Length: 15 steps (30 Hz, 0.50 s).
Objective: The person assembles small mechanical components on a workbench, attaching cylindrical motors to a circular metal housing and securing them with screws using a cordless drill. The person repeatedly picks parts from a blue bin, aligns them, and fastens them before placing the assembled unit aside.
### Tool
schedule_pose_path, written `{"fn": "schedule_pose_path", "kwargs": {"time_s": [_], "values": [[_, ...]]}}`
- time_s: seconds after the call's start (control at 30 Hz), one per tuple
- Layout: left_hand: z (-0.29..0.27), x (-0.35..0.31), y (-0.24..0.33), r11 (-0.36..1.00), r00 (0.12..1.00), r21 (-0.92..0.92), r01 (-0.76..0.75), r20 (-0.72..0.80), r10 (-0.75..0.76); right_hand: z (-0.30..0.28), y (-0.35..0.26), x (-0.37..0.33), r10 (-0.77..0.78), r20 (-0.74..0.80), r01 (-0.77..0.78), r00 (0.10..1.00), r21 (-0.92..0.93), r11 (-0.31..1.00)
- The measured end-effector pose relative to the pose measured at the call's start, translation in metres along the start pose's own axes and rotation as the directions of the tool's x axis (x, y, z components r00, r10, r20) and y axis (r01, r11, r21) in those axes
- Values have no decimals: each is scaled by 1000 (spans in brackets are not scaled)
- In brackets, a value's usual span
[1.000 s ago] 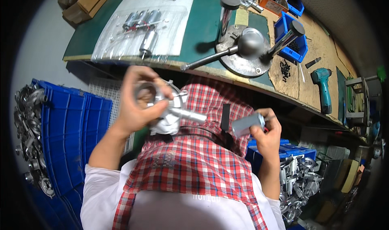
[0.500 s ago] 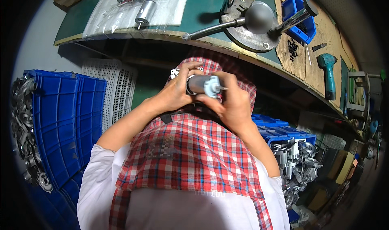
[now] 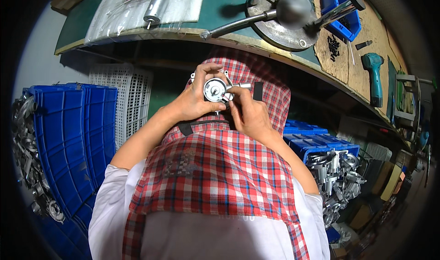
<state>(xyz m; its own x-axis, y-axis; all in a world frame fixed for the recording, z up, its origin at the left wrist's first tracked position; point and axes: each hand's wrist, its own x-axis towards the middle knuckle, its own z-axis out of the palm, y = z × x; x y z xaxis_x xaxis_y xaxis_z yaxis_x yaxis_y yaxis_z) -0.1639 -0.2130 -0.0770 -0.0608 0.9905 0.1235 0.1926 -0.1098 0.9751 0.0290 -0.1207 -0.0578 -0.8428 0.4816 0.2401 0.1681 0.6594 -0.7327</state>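
Observation:
Over my red checked apron (image 3: 215,168) I hold a small silver metal assembly (image 3: 215,89) with a round face and a short shaft sticking out to the right. My left hand (image 3: 195,99) wraps around it from the left and top. From the right, my right hand (image 3: 250,113) closes on the same part, fingertips pressed against its round face. Both hands sit just below the front edge of the workbench (image 3: 229,38).
On the bench lie a hand press with a ball-ended lever (image 3: 288,10), a plastic sheet with a motor (image 3: 156,8), blue bins (image 3: 341,8), black screws and a teal drill (image 3: 375,76). Blue crates (image 3: 68,136) stand left; a crate of metal castings (image 3: 337,173) right.
My hands, apart a second ago with a piece in each, have come together on one assembly. My head has tilted so the bench sits higher in view.

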Motion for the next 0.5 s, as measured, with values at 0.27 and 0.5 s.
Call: {"fn": "schedule_pose_path", "kwargs": {"time_s": [0.27, 0.5], "values": [[1, 2, 1, 997, 999, -66, 34, 6, -34, 18, -2, 13, -124, -37, 108, 992, -293, 950], [-18, 15, 37, 858, 816, 399, -322, -343, 466, 9, 5, 34, 130, -441, -133, 888, 24, 991]]}}
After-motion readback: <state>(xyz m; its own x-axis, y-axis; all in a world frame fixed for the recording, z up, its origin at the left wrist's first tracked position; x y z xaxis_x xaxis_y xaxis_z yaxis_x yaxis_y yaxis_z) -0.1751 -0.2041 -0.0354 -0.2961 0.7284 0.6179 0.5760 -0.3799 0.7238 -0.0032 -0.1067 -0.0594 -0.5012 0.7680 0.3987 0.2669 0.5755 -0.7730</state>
